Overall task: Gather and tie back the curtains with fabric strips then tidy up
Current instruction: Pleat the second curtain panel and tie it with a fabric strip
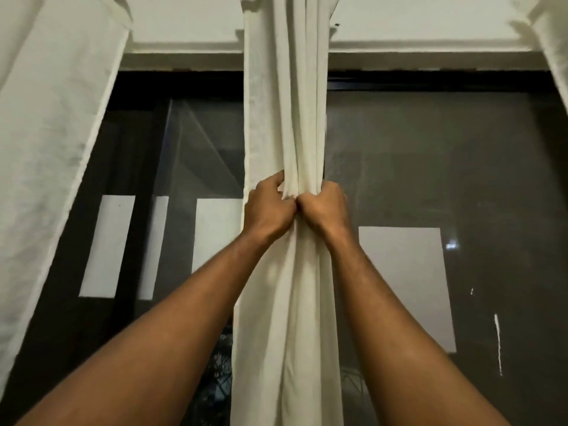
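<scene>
The middle curtain (285, 118) is drawn into a narrow bundle of upright folds, its long axis running straight up and down through the whole view. At about mid-height it is cinched to a waist, and there it is gripped from both sides. The left hand (267, 210) is wrapped on the bundle's left flank and the right hand (325, 207) on its right flank, at the same height, with the knuckles touching in front of the cloth. The fingers (278, 183) are curled tight and dug into the folds; the right hand's fingertips are hidden behind the bundle. Neither hand is nearer: both are already on it.

No fabric strip is seen, and whether one is shut inside a fist cannot be told. The gathering step is judged to be in hand. A tie would have to be passed across the waist, at right angles to the long axis, with one hand freed while the bundle is held by the other.

Behind the middle curtain lies a dark window (430, 164). A second curtain (55, 133) hangs slanting well to its left, and a third curtain (553, 41) shows far to its upper right.
</scene>
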{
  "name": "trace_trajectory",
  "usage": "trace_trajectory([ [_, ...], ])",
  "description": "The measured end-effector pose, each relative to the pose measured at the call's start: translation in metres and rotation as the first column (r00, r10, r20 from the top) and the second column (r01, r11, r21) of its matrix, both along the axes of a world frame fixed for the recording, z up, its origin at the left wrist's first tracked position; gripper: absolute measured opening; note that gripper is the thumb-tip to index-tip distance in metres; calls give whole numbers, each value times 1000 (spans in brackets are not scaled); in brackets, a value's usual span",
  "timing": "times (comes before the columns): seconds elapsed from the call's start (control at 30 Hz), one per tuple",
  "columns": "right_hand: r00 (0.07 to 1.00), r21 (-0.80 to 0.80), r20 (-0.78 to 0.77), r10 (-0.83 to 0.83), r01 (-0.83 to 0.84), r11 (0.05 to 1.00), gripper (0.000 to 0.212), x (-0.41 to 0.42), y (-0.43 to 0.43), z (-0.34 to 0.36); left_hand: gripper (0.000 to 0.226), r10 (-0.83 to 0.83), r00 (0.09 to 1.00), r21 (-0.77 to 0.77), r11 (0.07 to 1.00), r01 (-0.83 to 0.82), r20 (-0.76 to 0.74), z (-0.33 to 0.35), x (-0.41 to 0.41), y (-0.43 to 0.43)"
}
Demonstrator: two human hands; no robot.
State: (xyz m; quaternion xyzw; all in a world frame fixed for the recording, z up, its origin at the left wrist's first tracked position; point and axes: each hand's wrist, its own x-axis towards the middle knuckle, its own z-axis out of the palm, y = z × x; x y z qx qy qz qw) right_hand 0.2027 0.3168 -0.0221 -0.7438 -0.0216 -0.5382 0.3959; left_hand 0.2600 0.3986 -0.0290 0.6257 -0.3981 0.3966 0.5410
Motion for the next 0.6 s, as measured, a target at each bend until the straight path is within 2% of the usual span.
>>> trace_trajectory([
  [0.1, 979, 27, -24, 202, -201, 979, 48, 5, 3, -17, 24, -128, 985, -125, 986, 113, -119, -22, 10, 9],
  [0.23, 936, 59, -50, 348, -345, 937, 42, 10, -1, -37, 19, -328, 927, -206, 934, 291, -180, -36, 13, 19],
  [0.3, 922, 65, -71, 380, -376, 924, 47, 11, 0, -48, 18, -425, 874, -240, 897, 372, -234, -41, 13, 22],
  [0.4, 899, 83, -101, 427, -420, 904, 52, 13, 2, -66, 29, -540, 770, -261, 841, 474, -340, -56, 13, 24],
  [0.5, 888, 110, -138, 439, -426, 898, 59, 17, 6, -82, 47, -683, 622, -326, 730, 601, -382, -81, 12, 24],
  [0.6, 866, 108, -213, 452, -439, 892, 72, 24, 10, -105, 53, -725, 549, -310, 680, 664, -416, -107, 7, 22],
])
